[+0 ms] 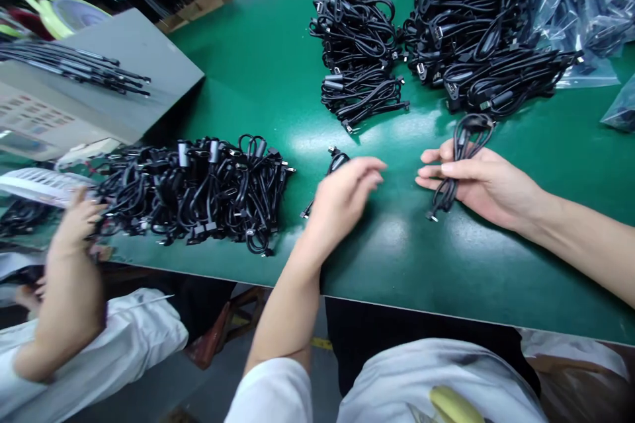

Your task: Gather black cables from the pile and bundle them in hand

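My right hand (pixel 489 182) holds a coiled black cable (pixel 449 188) between thumb and fingers, just above the green table (pixel 397 258). The cable hangs slantwise, its metal plug tip below the fingers. To its left, my left hand (pixel 344 195) is held over the table with fingers loosely stretched to the right, and I see nothing between them. Another black cable (pixel 337 158) shows behind the left hand and wrist, partly hidden by them. Beyond my hands lie a pile of coiled cables (pixel 360 46) and a larger cable pile (pixel 489 33).
A long cable heap (pixel 198 192) lies left of me. A co-worker's hand (pixel 77 221) reaches to its left end. Behind stands a grey machine (pixel 133 73) with thin black cables on top. Clear plastic bags (pixel 585 20) lie at the far right.
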Demonstrator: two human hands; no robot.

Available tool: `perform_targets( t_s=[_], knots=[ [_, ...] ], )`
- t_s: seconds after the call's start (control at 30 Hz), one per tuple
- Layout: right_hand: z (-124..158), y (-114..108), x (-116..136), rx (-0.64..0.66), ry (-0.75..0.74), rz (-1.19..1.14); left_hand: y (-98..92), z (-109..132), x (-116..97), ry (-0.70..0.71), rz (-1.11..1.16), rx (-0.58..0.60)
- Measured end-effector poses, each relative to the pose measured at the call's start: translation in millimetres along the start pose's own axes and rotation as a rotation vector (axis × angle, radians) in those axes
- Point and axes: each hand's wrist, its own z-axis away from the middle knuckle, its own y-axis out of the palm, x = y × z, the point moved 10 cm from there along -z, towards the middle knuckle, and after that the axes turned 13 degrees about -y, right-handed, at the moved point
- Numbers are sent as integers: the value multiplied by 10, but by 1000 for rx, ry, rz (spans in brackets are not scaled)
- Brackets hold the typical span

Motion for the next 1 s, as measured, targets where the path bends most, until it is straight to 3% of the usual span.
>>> perform_targets(
  t_s=[0.07,0.1,0.17,0.27,0.33,0.43,0.5,0.57,0.67,0.8,1.0],
  knots=[
    [50,111,-27,76,58,8,-460,-19,95,-28,-219,-303],
    [84,155,-58,106,96,18,-594,-35,171,-65,-312,-369],
    [164,203,-150,140,186,56,-658,-103,351,-142,-459,-340],
    [241,188,-257,148,257,134,-566,-163,478,-188,-453,-246],
    [240,150,-275,124,238,159,-460,-157,417,-169,-192,-185],
    [217,139,-284,110,187,157,-125,-94,214,-128,402,86],
    [231,207,-314,180,176,166,88,-16,66,-107,655,250],
    [279,300,-362,301,180,231,229,45,-19,-89,739,335],
    [343,321,-414,394,171,408,301,60,-25,-79,712,342],
    [341,189,-394,292,143,613,144,-2,63,-100,654,171],
    [331,177,-306,234,72,756,136,-6,62,-107,650,177]
  ],
)
